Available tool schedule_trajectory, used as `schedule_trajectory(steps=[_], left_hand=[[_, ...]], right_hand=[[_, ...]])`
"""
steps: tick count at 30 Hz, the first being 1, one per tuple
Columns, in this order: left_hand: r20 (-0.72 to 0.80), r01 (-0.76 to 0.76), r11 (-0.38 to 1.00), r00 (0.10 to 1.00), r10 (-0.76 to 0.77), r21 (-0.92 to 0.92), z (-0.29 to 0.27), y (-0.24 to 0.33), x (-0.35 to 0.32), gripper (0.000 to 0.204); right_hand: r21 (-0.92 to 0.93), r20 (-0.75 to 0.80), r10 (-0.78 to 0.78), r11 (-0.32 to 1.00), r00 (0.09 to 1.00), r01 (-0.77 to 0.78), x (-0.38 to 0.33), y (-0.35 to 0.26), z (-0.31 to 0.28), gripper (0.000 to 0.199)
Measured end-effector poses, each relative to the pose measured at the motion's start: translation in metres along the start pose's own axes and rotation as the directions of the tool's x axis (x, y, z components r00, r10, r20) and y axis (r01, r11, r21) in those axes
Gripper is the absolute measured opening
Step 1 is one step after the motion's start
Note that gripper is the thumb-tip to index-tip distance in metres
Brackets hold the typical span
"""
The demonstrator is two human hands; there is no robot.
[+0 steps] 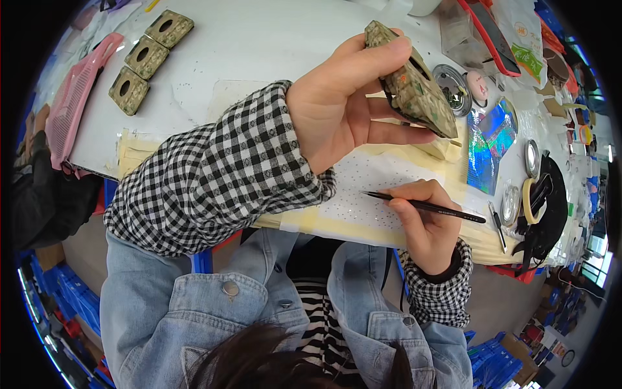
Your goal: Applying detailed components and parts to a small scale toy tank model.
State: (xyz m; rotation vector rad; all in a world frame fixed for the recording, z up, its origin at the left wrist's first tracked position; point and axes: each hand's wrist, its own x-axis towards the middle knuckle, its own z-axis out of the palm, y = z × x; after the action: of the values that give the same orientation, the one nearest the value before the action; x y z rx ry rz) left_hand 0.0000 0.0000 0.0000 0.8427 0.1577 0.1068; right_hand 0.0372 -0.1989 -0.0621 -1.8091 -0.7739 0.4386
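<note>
Table (259,39), near-edge side
Our left hand (337,94) is clasping a camouflage case (421,97); our right hand (427,230), a slim tool (453,213).

Wht tbl (272,45), gry flr (495,301)

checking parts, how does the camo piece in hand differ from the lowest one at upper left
The held piece is tilted above the table; the lying piece rests flat on it. The left hand grips the held piece; the lying piece is untouched. Both look camouflaged.

Checked black-and-white sleeves (214,175), blue denim jacket (214,301), striped top (316,305)
</note>
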Motion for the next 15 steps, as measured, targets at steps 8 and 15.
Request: schedule_trajectory(steps=[8,15], left_hand=[[0.024,-0.011,1.0,1.0,0.012,-0.017,-0.007,-0.006,0.001,0.046],[0.037,-0.002,0.999,0.999,0.003,-0.033,-0.008,-0.005,0.002,0.046]], right_hand=[[0.008,-0.013,-0.016,1.0,1.0,0.016,0.002,0.0,0.002,0.009],[-0.011,-0.004,-0.026,1.0,1.0,0.026,0.002,0.0,0.001,0.009]])
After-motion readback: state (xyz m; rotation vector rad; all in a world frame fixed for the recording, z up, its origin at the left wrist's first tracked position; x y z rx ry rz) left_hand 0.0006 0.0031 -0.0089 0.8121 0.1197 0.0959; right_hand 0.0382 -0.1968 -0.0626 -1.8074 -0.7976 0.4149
